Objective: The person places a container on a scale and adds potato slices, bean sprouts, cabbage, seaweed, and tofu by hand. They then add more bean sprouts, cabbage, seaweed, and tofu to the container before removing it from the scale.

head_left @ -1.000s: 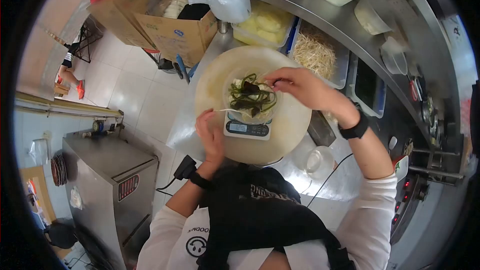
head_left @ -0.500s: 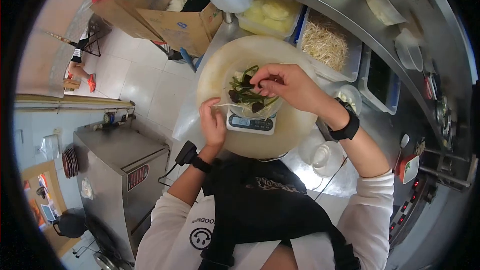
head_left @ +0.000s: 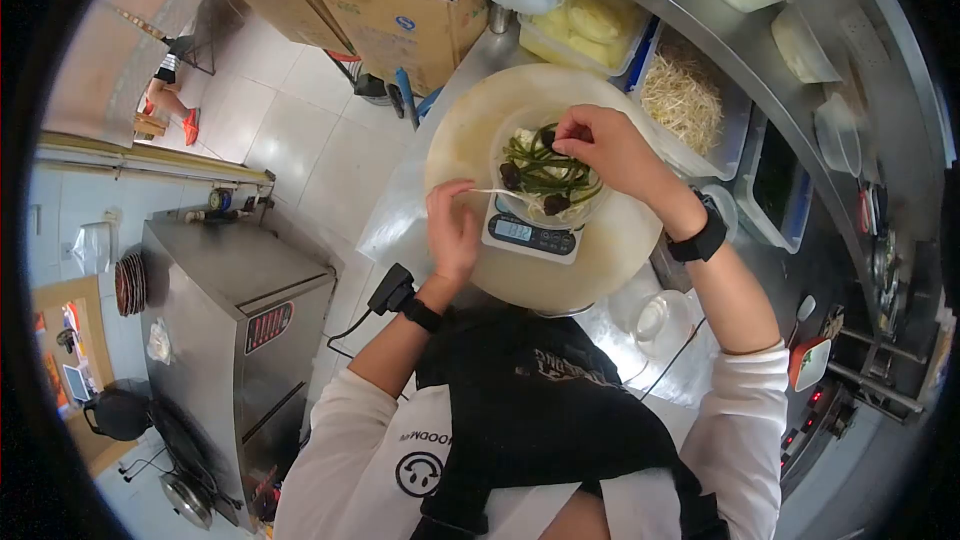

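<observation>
On a round board [head_left: 460,135] a digital scale [head_left: 530,238] bears a clear bowl [head_left: 590,208] of green stalks [head_left: 548,178] and dark pieces [head_left: 556,204]. My right hand [head_left: 600,145] is over the bowl's upper right, thumb and fingertips pinched at a dark piece [head_left: 547,137]; whether it is gripped is hard to see. At the bowl's left, my left hand [head_left: 453,230] has its thumb and fingers pressed round the end of a thin white strip [head_left: 492,190] that reaches the bowl.
Tubs of yellow pieces [head_left: 585,30], bean sprouts [head_left: 682,100] and dark greens [head_left: 775,175] line the back right. A cardboard box [head_left: 410,35] stands behind. Clear containers [head_left: 660,322] sit at right. A person's leg [head_left: 168,100] shows far left.
The view has shifted, so the board and bowl appear further right. My right hand stays pinched over the bowl, now nearer its upper edge. My left hand stays beside the bowl.
</observation>
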`<act>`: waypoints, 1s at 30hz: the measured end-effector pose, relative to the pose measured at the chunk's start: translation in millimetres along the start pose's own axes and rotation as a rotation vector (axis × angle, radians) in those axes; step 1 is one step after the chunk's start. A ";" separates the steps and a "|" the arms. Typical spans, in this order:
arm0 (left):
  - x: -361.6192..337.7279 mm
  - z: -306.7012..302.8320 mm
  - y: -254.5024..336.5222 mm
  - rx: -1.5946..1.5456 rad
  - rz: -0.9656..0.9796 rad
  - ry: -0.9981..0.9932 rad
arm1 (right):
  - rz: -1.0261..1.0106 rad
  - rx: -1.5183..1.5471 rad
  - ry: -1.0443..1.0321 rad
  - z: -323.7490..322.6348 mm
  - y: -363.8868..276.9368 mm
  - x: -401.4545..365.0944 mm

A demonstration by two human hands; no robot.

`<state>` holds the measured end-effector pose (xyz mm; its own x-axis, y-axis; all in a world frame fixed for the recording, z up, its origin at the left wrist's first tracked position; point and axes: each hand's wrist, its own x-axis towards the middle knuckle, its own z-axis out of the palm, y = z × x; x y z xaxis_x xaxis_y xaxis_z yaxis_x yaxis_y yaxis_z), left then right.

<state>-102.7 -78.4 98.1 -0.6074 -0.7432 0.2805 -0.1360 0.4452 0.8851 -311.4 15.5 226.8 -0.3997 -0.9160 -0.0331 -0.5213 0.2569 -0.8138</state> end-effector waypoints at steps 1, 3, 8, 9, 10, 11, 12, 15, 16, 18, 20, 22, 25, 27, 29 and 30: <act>0.6 -0.1 -0.4 0.000 0.001 -0.001 | -0.008 -0.001 0.000 -2.2 -1.4 -0.6; 0.2 0.2 -1.3 -0.028 0.019 -0.004 | 0.040 0.090 0.002 -6.0 -6.1 -3.6; -8.7 5.0 -21.5 -0.053 0.020 0.013 | 0.189 0.464 -0.032 -49.3 -15.8 -26.3; -8.6 0.6 -18.7 -0.017 0.033 -0.009 | 0.186 0.558 0.010 -63.6 -16.8 -37.1; -11.1 4.5 -20.0 -0.136 -0.006 0.029 | 0.171 0.571 0.060 -84.0 -14.8 -48.5; -10.6 4.4 -17.5 -0.098 0.009 0.031 | 0.151 0.583 0.112 -108.8 -13.1 -60.5; -7.1 2.4 -11.3 -0.056 0.011 -0.007 | 0.168 0.543 0.224 -135.2 -14.5 -73.1; -6.1 5.9 -11.0 -0.100 -0.043 -0.024 | 0.166 0.342 0.593 -215.9 0.5 -110.0; -9.0 5.4 -18.6 -0.096 -0.023 -0.028 | 0.148 0.290 0.662 -239.4 7.1 -119.2; -9.0 6.0 -12.9 -0.085 0.001 -0.040 | 0.141 0.216 0.788 -284.8 32.1 -136.3; -10.7 9.5 -22.2 -0.106 -0.029 -0.025 | 0.144 0.142 0.871 -316.1 70.4 -149.9; -12.2 10.0 -31.3 -0.089 -0.053 -0.041 | 0.191 -0.284 0.882 -338.7 106.9 -154.9; -8.1 11.3 -17.1 0.027 -0.067 -0.055 | 0.447 -0.409 0.792 -361.9 131.5 -162.2; -8.1 12.4 -15.7 0.116 -0.046 -0.055 | 0.491 -0.395 0.618 -382.5 138.1 -168.6; -9.7 6.6 -30.9 0.259 0.040 -0.141 | 0.536 -0.373 0.439 -398.1 143.1 -168.6; -7.2 -1.6 -26.0 0.242 0.138 -0.232 | 0.434 -0.272 0.596 -406.7 145.4 -167.2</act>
<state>-93.4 -85.5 73.7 -0.7908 -0.5468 0.2752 -0.2042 0.6595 0.7234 -627.0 331.3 350.0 -0.9071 -0.4162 0.0637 -0.3610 0.6910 -0.6263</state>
